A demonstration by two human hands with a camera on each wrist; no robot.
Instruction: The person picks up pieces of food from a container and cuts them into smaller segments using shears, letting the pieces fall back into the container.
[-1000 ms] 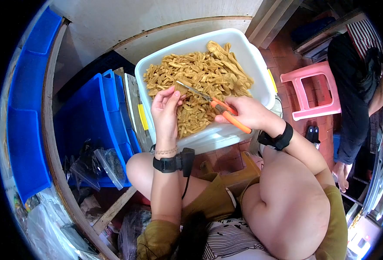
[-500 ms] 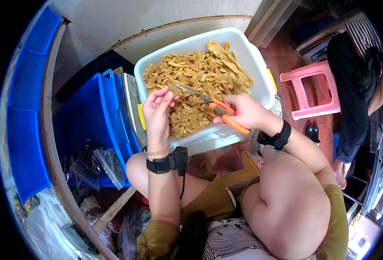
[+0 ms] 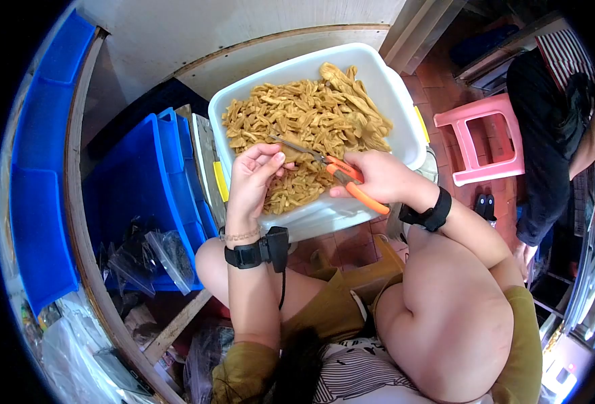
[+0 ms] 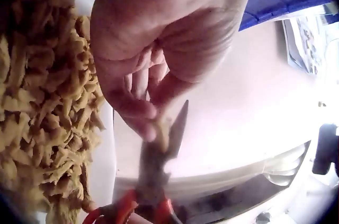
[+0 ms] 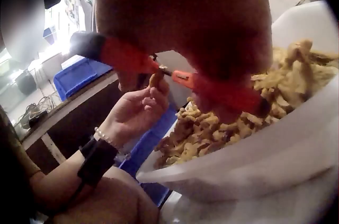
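A white tub (image 3: 395, 91) holds a heap of yellowish-brown strips (image 3: 291, 111), which look like pickled vegetable. Above its near left part, my left hand (image 3: 249, 182) pinches a small brown piece (image 4: 163, 133) between thumb and fingertips. My right hand (image 3: 382, 178) grips a pair of scissors (image 3: 343, 170) by the orange handles. Their blades (image 4: 181, 123) point left, spread apart around the piece close to my left fingertips. In the right wrist view the right hand is dark and hides part of the handles.
Blue bins (image 3: 132, 175) stand to the left, with plastic bags (image 3: 169, 256) in front of them. A pink stool (image 3: 486, 141) is on the tiled floor at right, near another person's dark-trousered legs (image 3: 540, 161). A pale panel (image 3: 243, 23) rises behind the tub.
My left hand has moved a little left and toward me. The scissors have shifted slightly with it, still in my right hand. At right, the other person's lower leg and foot have moved.
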